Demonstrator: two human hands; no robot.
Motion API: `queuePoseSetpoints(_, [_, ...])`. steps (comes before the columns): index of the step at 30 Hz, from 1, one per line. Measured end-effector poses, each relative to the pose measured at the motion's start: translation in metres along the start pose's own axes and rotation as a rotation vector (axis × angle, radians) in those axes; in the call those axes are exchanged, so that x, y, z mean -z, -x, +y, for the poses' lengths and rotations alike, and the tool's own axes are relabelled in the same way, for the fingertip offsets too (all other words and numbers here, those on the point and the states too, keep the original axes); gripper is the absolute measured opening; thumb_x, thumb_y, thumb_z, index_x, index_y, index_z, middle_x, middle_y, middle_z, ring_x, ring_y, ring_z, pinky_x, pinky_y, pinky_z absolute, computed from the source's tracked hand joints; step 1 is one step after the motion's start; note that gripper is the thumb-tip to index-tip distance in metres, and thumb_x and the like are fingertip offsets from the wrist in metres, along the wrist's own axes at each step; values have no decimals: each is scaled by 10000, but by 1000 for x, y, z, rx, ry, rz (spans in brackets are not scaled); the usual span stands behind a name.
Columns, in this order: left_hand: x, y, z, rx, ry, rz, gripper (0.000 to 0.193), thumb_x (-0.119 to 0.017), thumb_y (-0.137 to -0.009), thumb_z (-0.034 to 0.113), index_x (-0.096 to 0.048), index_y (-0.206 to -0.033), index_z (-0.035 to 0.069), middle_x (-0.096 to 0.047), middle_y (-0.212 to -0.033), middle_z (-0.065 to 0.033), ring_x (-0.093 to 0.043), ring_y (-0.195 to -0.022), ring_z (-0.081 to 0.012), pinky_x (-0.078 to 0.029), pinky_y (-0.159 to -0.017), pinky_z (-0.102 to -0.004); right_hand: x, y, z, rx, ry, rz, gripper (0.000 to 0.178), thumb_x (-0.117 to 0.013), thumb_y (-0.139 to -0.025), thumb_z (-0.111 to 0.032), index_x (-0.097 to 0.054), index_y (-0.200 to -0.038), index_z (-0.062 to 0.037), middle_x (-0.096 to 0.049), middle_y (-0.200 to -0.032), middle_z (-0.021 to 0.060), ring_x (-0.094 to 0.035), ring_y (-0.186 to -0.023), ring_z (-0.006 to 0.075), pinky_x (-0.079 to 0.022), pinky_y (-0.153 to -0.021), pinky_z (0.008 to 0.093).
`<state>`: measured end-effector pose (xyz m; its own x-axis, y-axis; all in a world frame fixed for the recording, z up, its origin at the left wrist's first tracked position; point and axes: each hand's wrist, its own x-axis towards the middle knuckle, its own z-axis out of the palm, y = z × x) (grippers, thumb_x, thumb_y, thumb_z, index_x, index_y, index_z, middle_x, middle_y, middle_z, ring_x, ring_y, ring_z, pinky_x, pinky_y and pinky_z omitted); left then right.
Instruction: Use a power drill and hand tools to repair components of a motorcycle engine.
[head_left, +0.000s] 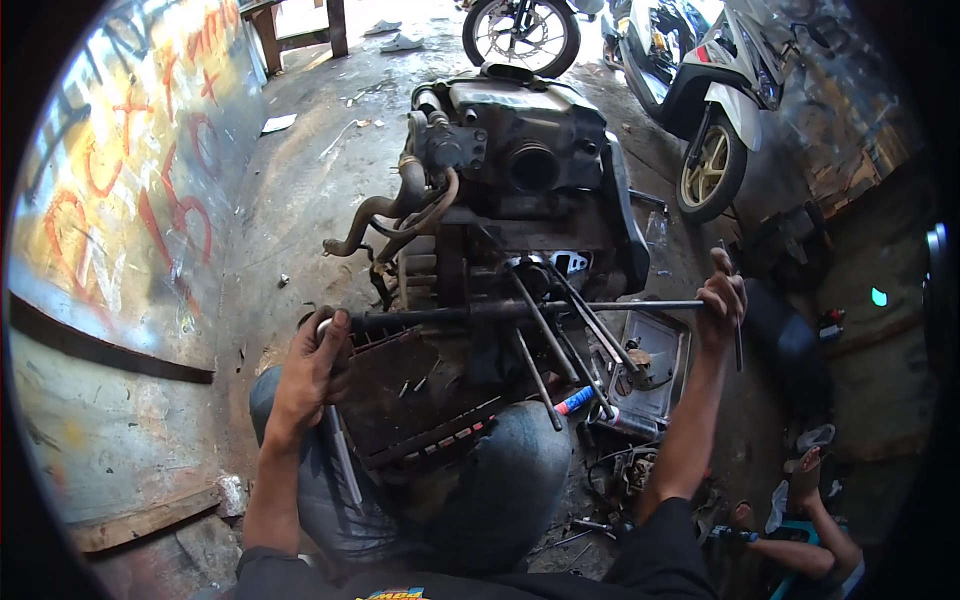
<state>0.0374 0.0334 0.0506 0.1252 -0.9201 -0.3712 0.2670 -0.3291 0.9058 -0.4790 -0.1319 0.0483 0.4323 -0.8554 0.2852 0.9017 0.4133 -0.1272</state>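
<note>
A partly dismantled motorcycle engine [520,130] stands before me, with hoses [375,220] at its left and several long metal studs [540,325] sticking out towards me. My right hand [722,300] is closed around a T-handle wrench [655,304]; its thin shaft runs leftward across the studs. On the left, my left hand [318,368] grips a bent silver metal bar [343,455], its lower arm hanging beside my knee. A dark rod [410,318] reaches from beside this hand towards the engine's middle. How the rod and wrench shaft meet is hard to make out.
A metal tray [665,345] and a spray can [630,420] lie right of my knees. Loose parts and tools [600,525] are scattered nearby. A white scooter [715,95] stands at the far right, a painted wall [140,180] on the left. Another person's legs [810,545] show lower right.
</note>
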Motion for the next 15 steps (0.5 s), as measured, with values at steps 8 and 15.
queuePoseSetpoints(8, [4, 4, 0, -41, -25, 14, 290, -532, -1014, 413, -501, -1022, 125, -355, -587, 78, -265, -384, -12, -178, -343, -212, -44, -17, 3, -147, 1939, 704, 201, -514, -974, -92, -610, -1150, -75, -680, -940, 40, -425, -503, 27, -302, -426, 178])
queuePoseSetpoints(15, [-3, 5, 6, -26, -18, 20, 309, -541, -1006, 417, -507, -1008, 110, -355, -561, 75, -282, -373, -16, -198, -333, -204, 43, -31, 8, 1349, 1902, 528, 170, -497, -975, -86, -656, -922, -54, -621, -866, 4, -479, -656, 55, -356, -571, 224])
